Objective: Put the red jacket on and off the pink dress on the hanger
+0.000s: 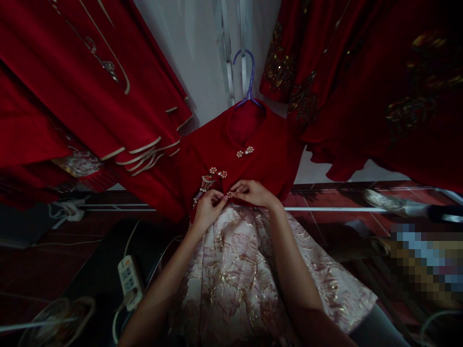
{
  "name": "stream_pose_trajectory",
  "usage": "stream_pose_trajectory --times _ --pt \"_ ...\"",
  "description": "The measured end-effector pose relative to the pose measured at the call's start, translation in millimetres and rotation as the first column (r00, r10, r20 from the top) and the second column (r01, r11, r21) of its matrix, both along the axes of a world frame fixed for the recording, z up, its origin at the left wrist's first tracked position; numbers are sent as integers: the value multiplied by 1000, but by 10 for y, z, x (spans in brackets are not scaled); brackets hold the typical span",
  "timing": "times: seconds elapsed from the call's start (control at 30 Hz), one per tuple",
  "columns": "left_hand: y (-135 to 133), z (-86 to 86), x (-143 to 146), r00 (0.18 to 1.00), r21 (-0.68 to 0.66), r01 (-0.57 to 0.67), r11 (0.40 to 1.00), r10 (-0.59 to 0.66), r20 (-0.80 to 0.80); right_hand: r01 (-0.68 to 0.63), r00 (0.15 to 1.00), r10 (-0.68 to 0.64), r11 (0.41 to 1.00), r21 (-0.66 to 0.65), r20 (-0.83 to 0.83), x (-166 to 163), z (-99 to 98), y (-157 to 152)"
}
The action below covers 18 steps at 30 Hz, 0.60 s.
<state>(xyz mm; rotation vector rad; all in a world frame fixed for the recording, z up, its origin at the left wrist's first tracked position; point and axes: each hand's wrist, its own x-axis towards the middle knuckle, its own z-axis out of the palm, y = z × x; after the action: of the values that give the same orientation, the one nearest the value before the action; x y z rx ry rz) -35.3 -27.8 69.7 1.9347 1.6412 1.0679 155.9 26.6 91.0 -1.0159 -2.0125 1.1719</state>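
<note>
Button [230,194] sits on dress [275,154] front, straight ahead, lowest on fastening line slanting up-right toward collar. Left hand [208,209] and right hand [253,193] both pinch closed on it, fingertips meeting, right slightly higher. Dress hangs from hanger [249,77].

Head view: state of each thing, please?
Purple plastic hanger: hung up, carrying the dress.
Red velvet dress with pale brocade skirt: hanging, front towards camera.
Pearl clasp at the collar: closed.
Pearl clasp at the chest: closed.
Lowest pearl clasp: pinched, fastening hidden.
Left hand: fingers shut on the lowest pearl clasp.
Right hand: fingers shut on it too.
White power strip: on the floor, one plug in.
</note>
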Motion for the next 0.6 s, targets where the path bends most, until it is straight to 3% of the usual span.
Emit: stream_pose_trajectory --times 0.47,0.6 --pt "-84 75 71 997 72 6 997 -12 81 -20 995 16 999 -38 -96 -64 -95 61" --pt "-25 39 96 955 38 58 998 -67 290 -118 983 102 988 -102 -153 33 -33 27"
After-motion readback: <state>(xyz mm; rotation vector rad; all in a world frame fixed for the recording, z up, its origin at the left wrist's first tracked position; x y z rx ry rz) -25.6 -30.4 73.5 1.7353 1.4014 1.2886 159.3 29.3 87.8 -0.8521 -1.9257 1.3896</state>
